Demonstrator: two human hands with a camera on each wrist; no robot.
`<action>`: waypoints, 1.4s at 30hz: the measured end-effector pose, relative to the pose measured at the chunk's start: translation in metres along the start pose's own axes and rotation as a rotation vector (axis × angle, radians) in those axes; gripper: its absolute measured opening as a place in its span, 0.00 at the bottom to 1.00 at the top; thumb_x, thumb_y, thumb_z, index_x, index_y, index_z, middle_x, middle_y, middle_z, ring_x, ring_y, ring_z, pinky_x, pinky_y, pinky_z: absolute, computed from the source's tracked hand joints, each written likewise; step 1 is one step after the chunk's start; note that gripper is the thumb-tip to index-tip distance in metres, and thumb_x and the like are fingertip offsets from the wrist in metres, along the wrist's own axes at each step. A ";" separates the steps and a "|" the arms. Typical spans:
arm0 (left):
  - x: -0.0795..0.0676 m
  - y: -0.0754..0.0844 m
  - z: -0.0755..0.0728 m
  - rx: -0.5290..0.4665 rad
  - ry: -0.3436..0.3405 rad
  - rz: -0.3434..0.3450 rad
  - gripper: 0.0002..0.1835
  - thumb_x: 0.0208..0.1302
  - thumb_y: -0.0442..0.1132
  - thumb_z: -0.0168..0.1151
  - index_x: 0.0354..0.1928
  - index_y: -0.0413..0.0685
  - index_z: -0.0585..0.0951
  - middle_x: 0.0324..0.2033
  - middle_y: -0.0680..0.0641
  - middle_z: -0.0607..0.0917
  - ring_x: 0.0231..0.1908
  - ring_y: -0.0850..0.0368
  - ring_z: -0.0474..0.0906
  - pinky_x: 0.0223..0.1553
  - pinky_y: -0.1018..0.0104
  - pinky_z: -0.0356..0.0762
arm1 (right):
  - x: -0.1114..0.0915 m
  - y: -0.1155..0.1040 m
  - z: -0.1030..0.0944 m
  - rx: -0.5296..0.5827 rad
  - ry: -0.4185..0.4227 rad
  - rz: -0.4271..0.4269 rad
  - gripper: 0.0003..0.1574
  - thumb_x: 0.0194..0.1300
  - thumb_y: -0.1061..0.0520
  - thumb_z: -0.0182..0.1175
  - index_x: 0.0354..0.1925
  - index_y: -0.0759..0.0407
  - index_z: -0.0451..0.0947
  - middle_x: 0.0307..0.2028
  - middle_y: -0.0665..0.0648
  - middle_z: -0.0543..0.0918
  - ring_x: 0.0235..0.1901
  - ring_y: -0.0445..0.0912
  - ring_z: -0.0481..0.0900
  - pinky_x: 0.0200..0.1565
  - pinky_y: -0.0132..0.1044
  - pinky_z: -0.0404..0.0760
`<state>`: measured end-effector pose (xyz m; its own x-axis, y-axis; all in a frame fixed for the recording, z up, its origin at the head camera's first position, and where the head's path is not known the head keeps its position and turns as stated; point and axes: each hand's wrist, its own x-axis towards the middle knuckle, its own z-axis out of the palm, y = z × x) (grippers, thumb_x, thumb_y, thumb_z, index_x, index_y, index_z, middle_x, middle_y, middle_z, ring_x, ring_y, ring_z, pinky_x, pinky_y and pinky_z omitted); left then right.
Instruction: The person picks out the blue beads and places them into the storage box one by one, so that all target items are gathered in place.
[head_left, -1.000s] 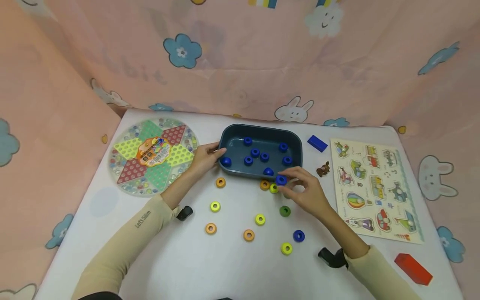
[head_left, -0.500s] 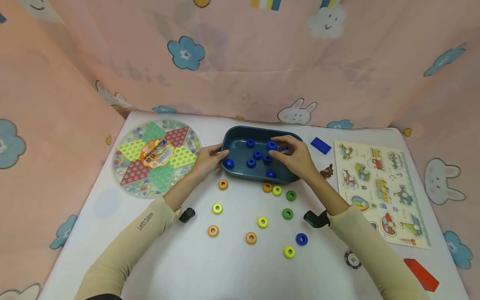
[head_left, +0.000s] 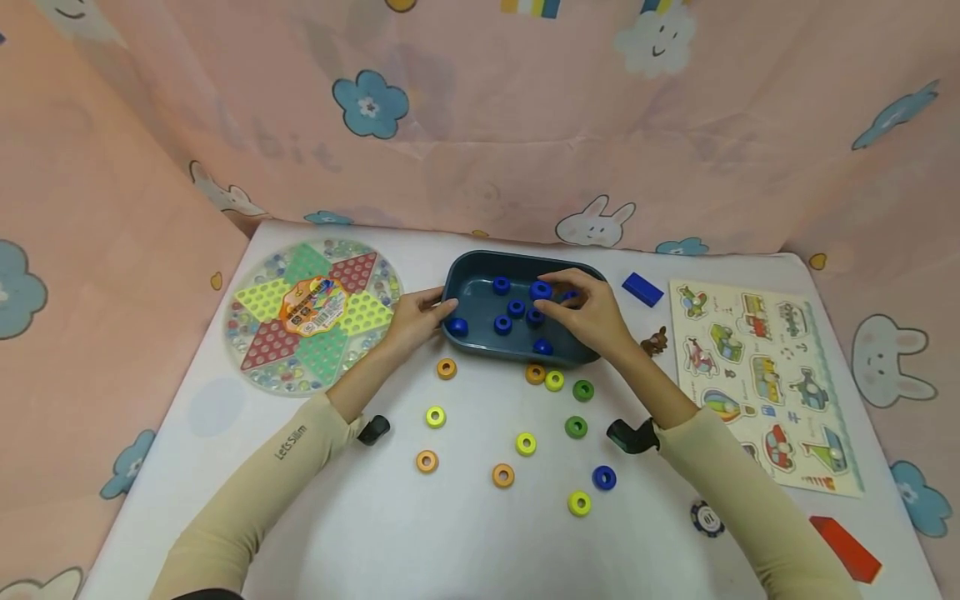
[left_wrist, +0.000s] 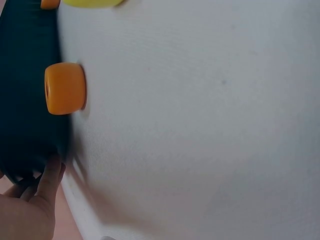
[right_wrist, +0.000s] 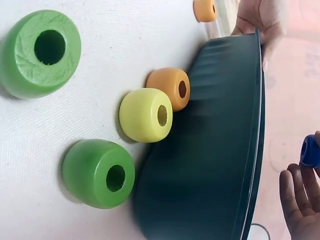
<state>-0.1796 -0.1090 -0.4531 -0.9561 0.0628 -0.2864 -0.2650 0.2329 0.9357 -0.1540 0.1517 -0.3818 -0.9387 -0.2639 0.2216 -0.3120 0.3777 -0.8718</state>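
A dark blue-green rectangular tray (head_left: 495, 352) holds several blue ring beads (head_left: 502, 325) and blue rounded pieces (head_left: 457, 327). My left hand (head_left: 414, 323) grips the tray's left end, thumb at the rim; the left wrist view catches its fingers against the tray wall. Over the tray's right half, my right hand (head_left: 596, 315) pinches a blue bead (right_wrist: 310, 151) between thumb and fingertips, above rim height in the right wrist view. That hand partly covers beads at the right end. Just in front of the tray lie an orange bead (head_left: 535, 374), a yellow bead (head_left: 554, 381) and green beads (head_left: 582, 391).
More orange, yellow and blue beads (head_left: 603, 477) are scattered nearer the front. A round Chinese checkers board (head_left: 273, 343) lies left; a picture puzzle board (head_left: 738, 333) lies right. Around the right side are a blue block (head_left: 642, 289), brown rabbit figure (head_left: 655, 342), poker chip (head_left: 707, 518) and red block (head_left: 846, 548).
My right hand has carried the blue bead from the tray's front edge back over its inside, then barely shifted. The poker chip came into view beside the sleeve. My left hand keeps its hold.
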 end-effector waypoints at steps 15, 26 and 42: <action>0.000 -0.001 0.000 -0.008 -0.005 0.019 0.26 0.62 0.43 0.61 0.61 0.43 0.71 0.57 0.42 0.74 0.49 0.54 0.77 0.42 0.69 0.79 | -0.006 0.002 -0.008 0.077 -0.016 -0.036 0.21 0.56 0.68 0.64 0.49 0.71 0.75 0.46 0.67 0.77 0.46 0.58 0.73 0.46 0.52 0.75; 0.001 -0.002 0.001 -0.006 -0.004 0.031 0.26 0.62 0.43 0.61 0.61 0.44 0.71 0.57 0.43 0.74 0.49 0.54 0.77 0.41 0.69 0.79 | -0.081 0.006 -0.012 0.149 -0.141 -0.013 0.19 0.54 0.74 0.62 0.47 0.75 0.74 0.44 0.67 0.78 0.42 0.58 0.76 0.42 0.36 0.78; 0.001 -0.002 0.001 -0.008 0.013 -0.002 0.26 0.62 0.44 0.61 0.61 0.46 0.72 0.55 0.43 0.76 0.46 0.54 0.78 0.39 0.68 0.79 | -0.188 0.057 -0.012 0.034 -0.340 0.221 0.29 0.47 0.66 0.70 0.51 0.59 0.76 0.49 0.54 0.78 0.49 0.49 0.75 0.51 0.34 0.74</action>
<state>-0.1802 -0.1088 -0.4558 -0.9570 0.0499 -0.2858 -0.2680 0.2249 0.9368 0.0027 0.2338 -0.4679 -0.8789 -0.4604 -0.1249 -0.0976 0.4297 -0.8977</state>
